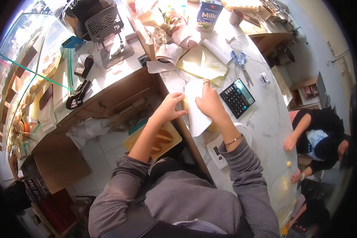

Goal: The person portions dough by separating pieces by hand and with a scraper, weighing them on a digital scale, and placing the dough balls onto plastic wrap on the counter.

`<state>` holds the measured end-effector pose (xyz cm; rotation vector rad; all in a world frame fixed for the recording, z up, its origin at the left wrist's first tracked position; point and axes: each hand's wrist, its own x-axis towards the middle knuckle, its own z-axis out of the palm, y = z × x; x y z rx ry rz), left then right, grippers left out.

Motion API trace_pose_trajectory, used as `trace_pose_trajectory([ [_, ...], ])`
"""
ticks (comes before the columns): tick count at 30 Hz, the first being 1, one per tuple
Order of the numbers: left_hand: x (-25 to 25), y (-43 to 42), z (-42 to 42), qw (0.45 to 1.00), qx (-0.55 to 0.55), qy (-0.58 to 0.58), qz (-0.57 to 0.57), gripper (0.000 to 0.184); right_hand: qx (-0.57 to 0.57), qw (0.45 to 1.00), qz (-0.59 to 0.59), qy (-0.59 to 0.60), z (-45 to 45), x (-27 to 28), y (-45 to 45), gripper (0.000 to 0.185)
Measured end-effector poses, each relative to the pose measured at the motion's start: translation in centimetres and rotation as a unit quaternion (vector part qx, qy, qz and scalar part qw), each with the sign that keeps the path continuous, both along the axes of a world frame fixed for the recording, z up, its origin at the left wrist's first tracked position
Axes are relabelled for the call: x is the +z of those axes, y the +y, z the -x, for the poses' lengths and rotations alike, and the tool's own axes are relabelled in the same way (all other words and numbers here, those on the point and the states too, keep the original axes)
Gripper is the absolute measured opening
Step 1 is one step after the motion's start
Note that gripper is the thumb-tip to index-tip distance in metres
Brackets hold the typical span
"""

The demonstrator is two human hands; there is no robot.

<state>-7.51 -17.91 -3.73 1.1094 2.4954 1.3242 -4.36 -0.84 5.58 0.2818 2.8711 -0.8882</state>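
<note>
A long white sheet of paper [197,115] lies on the marble counter between my two hands, with something yellow showing at its left edge. My left hand [171,108] is at that edge, thumb and fingers apart and curved toward the paper. On the paper's right side rests my right hand [211,102], its thumb and index finger on the sheet and the other fingers curled and partly hidden. A black calculator [237,98] lies just right of my right hand. Beyond the hands are yellow paper sheets [200,63] and a white paper roll [217,51].
Blue-handled scissors [242,65], a small white device [264,79] and a milk carton [209,16] stand or lie on the counter. A white device [217,154] sits near my right forearm. Below my left forearm is a yellow-rimmed tray [162,139]. Other people's hands [291,142] are at the right edge.
</note>
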Motion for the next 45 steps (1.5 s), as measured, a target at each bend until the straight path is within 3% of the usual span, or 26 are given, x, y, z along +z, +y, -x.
trace_pose_trajectory([
  [11, -0.7, 0.5, -1.1, 0.992, 0.109, -0.056, -0.04, 0.037, 0.026, 0.999, 0.007, -0.023, -0.7, -0.2, -1.9, 0.06],
  [17, 0.2, 0.6, -0.9, 0.995, 0.08, -0.022, -0.053, 0.031, 0.018, 0.999, -0.029, -0.041, 0.2, -0.8, -5.4, 0.055],
  [20, -0.1, 1.1, -0.1, 0.982, 0.105, -0.125, -0.099, 0.027, 0.049, 0.997, -0.055, -0.025, 1.7, -0.5, -7.0, 0.048],
  [24, -0.9, 1.1, 0.2, 0.989, 0.128, -0.046, -0.066, 0.024, 0.02, 0.997, -0.077, -0.003, 3.5, -0.4, -5.6, 0.049],
  [27, -1.5, 0.7, -0.7, 0.957, 0.185, -0.159, -0.157, 0.022, -0.016, 0.998, -0.046, 0.035, 3.2, -2.4, -1.6, 0.049],
  [28, -1.6, 0.4, -1.0, 0.904, 0.161, -0.306, -0.25, 0.023, -0.025, 0.997, -0.022, 0.063, 2.7, -4.5, 0.1, 0.048],
  [29, -1.2, 0.2, -1.6, 0.858, 0.154, -0.359, -0.335, 0.027, -0.033, 0.995, 0.003, 0.09, 2.0, -5.6, 1.6, 0.046],
  [31, 0.5, 0.1, -2.9, 0.802, 0.127, -0.369, -0.453, 0.029, -0.067, 0.987, 0.105, 0.102, 0.4, -5.5, 4.1, 0.053],
  [34, 2.4, 1.1, -4.5, 0.808, 0.096, -0.379, -0.441, 0.031, -0.087, 0.953, 0.216, 0.193, -1.8, -5.0, 7.3, 0.066],
  [35, 3.2, 1.7, -5.2, 0.831, 0.097, -0.373, -0.402, 0.029, -0.086, 0.938, 0.244, 0.231, -2.6, -4.8, 8.4, 0.07],
  [37, 4.4, 4.1, -6.7, 0.883, 0.097, -0.321, -0.327, 0.029, -0.214, 0.884, 0.358, 0.213, -4.7, -1.8, 10.8, 0.075],
  [38, 5.5, 5.5, -7.9, 0.915, 0.092, -0.247, -0.306, 0.03, -0.245, 0.904, 0.198, 0.289, -5.9, -0.8, 12.9, 0.072],
  [39, 6.5, 7.0, -9.1, 0.941, 0.083, -0.171, -0.28, 0.031, -0.275, 0.903, 0.13, 0.302, -7.8, 1.9, 13.9, 0.071],
  [40, 7.2, 8.4, -10.3, 0.95, 0.053, -0.131, -0.278, 0.031, -0.221, 0.898, 0.248, 0.289, -10.2, 5.3, 14.7, 0.064],
  [43, 6.6, 13.1, -12.9, 0.944, -0.022, -0.03, -0.328, 0.024, -0.174, 0.906, 0.083, 0.377, -16.4, 10.0, 17.1, 0.046],
  [45, 6.3, 14.8, -13.8, 0.94, -0.073, -0.051, -0.329, 0.02, -0.243, 0.892, 0.09, 0.371, -20.0, 12.0, 17.6, 0.046],
])
